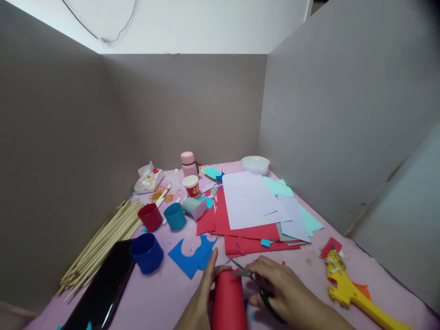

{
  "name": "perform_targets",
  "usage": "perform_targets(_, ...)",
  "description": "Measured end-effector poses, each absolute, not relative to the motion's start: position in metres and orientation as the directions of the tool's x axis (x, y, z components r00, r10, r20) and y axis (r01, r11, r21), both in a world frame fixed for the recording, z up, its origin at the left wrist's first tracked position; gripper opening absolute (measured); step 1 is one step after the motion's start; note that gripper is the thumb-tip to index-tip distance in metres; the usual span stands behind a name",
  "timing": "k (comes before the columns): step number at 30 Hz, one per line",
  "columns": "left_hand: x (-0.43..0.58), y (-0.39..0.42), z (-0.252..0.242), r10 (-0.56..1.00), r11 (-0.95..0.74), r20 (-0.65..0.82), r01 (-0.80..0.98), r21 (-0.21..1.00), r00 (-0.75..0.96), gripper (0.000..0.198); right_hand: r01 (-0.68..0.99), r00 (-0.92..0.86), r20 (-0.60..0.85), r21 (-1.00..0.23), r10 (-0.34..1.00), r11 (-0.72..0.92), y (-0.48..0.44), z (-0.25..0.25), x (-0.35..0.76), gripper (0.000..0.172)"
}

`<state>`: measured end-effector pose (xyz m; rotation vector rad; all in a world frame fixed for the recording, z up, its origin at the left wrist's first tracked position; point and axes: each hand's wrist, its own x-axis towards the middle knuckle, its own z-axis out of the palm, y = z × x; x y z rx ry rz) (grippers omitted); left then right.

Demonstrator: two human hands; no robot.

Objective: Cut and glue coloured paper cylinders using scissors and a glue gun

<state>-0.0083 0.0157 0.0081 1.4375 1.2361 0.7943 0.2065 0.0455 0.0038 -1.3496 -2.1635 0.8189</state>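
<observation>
At the front edge of the view, my left hand point(206, 293) is wrapped round the side of a rolled red paper tube point(229, 300). My right hand point(278, 284) grips a pair of scissors point(264, 293) with dark handles. The parted blades lie at the tube's far rim. A blue paper piece point(187, 261) with curved cut-outs rests just beyond my left hand. Farther left stand a dark blue paper ring point(146, 253), a teal ring point(175, 216) and a red ring point(150, 217). The tube's near end is out of frame.
Red sheets point(250, 245) and white paper point(250, 201) are stacked ahead. A yellow glue gun point(354, 293) lies at right. Wooden sticks point(103, 243) and a black phone point(103, 284) are at left. A paper cup point(191, 187), pink flask point(189, 165) and white bowl point(255, 165) stand behind.
</observation>
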Motion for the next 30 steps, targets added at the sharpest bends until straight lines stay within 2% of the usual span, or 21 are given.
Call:
perform_targets(2,-0.010,0.018,0.011,0.956,0.076,-0.150,0.281,0.957,0.254,0.103,0.544,-0.397,0.100,-0.775,0.912,0.322,0.047,0.003,0.207,0.039)
perform_targets(5,-0.015,0.021,0.012,0.942,0.087,-0.174,0.293,0.952,0.286,0.102,0.462,-0.340,0.077,-0.854,0.937,0.237,0.052,0.000,0.209,0.040)
perform_targets(8,-0.022,0.024,0.010,0.927,0.114,-0.222,0.340,0.933,0.301,0.096,0.515,-0.266,0.092,-0.828,0.960,0.222,0.057,-0.005,0.208,0.037)
perform_targets(12,-0.027,0.030,0.007,0.950,0.089,-0.205,0.425,0.901,0.235,0.068,0.591,-0.242,0.126,-0.767,0.962,0.249,0.059,-0.010,0.204,0.037)
perform_targets(14,-0.028,0.034,0.010,0.961,0.058,-0.185,0.505,0.861,0.206,0.062,0.625,-0.228,0.149,-0.736,0.962,0.262,0.058,-0.010,0.202,0.039)
perform_targets(17,-0.031,0.037,0.017,0.975,0.009,-0.139,0.593,0.805,0.173,0.066,0.691,-0.197,0.229,-0.657,0.953,0.300,0.056,-0.012,0.201,0.044)
perform_targets(19,-0.033,0.038,0.023,0.982,0.001,-0.106,0.559,0.829,0.156,0.068,0.734,-0.192,0.306,-0.586,0.933,0.343,0.056,-0.015,0.201,0.045)
perform_targets(24,-0.019,0.040,0.046,0.997,-0.017,-0.019,0.488,0.873,0.069,0.043,0.814,-0.226,0.575,-0.333,0.787,0.477,0.055,-0.025,0.204,0.044)
perform_targets(27,0.001,0.044,0.061,0.985,-0.069,-0.021,0.503,0.861,0.171,0.034,0.825,-0.262,0.686,-0.206,0.679,0.526,0.055,-0.023,0.206,0.041)
perform_targets(30,0.018,0.052,0.068,0.973,-0.102,-0.015,0.486,0.868,0.231,0.022,0.824,-0.271,0.738,-0.154,0.618,0.545,0.054,-0.018,0.207,0.037)
